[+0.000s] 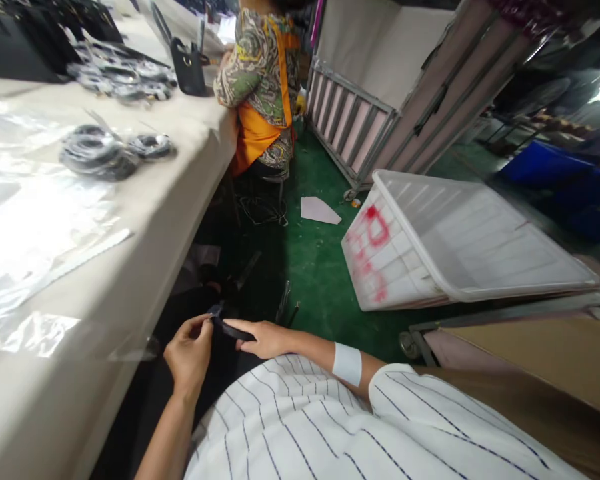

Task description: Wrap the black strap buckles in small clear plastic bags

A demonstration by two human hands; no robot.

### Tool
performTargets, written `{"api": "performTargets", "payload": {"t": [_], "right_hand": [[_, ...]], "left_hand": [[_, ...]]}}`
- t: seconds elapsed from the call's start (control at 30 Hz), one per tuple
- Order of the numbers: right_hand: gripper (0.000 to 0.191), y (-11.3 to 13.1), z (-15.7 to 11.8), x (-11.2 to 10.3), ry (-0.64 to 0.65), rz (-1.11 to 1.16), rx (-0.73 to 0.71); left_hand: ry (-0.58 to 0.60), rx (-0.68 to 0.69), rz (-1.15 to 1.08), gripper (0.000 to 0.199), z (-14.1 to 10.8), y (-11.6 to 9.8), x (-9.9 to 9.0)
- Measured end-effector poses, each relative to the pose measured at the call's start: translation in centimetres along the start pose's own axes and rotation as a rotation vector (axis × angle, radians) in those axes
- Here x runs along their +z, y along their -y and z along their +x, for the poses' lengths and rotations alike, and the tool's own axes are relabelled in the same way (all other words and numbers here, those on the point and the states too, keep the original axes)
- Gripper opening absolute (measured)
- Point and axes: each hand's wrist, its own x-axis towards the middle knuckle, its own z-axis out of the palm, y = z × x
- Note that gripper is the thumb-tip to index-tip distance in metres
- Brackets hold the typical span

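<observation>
Low in the view, over the person's lap, both hands meet on a thin black strap [233,329]. The left hand [189,353] is curled, thumb and forefinger pinched on the strap's near end, where a small dark metal fitting shows. The right hand [264,338] lies flatter, fingers stretched along the strap and closed lightly over it (how firmly it grips cannot be told). The strap runs between the two hands, just above the dark lap. A white band [347,363] wraps the right wrist, next to the striped shirt [330,427]. To the left of the hands stretches a long pale table [145,220], bearing clear plastic sheets [25,220] and coils of dark straps [100,153] well beyond the hands. Farther ahead a seated co-worker in an orange apron [260,80] works at the same table. To the right of the hands, on the green floor [320,267], a white plastic crate [460,240] with red marks lies tilted
</observation>
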Motion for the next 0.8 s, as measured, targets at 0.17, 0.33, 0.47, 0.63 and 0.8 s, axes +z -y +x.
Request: {"api": "performTargets", "payload": {"t": [0.17, 0.33, 0.47, 0.63, 0.8], "right_hand": [[0.039, -0.5, 0.3, 0.2, -0.096, -0.104, 0.056], [0.016, 1.3, 3.0, 0.7, -0.065, 0.137, 0.115], [0.044, 2.4, 1.7, -1.2, 0.235, 0.374, 0.107], [0.052, 0.9, 0.1, -1.6, 0.184, 0.31, 0.161], [0.018, 0.3, 1.7, 0.9, -0.095, 0.276, 0.064]], "left_hand": [[0.1, 0.11, -0.016, 0.031, -1.6, -1.7, 0.7], [0.153, 0.181, -0.042, 0.029, -1.3, -3.6, 0.3], [0.046, 0.001, -0.077, 0.035, 0.2, -2.6, -0.4], [0.086, -0.074, -0.175, 0.044, -0.4, -1.1, 0.2], [0.108, 0.086, -0.061, 0.033, -1.7, -2.2, 0.4]]}}
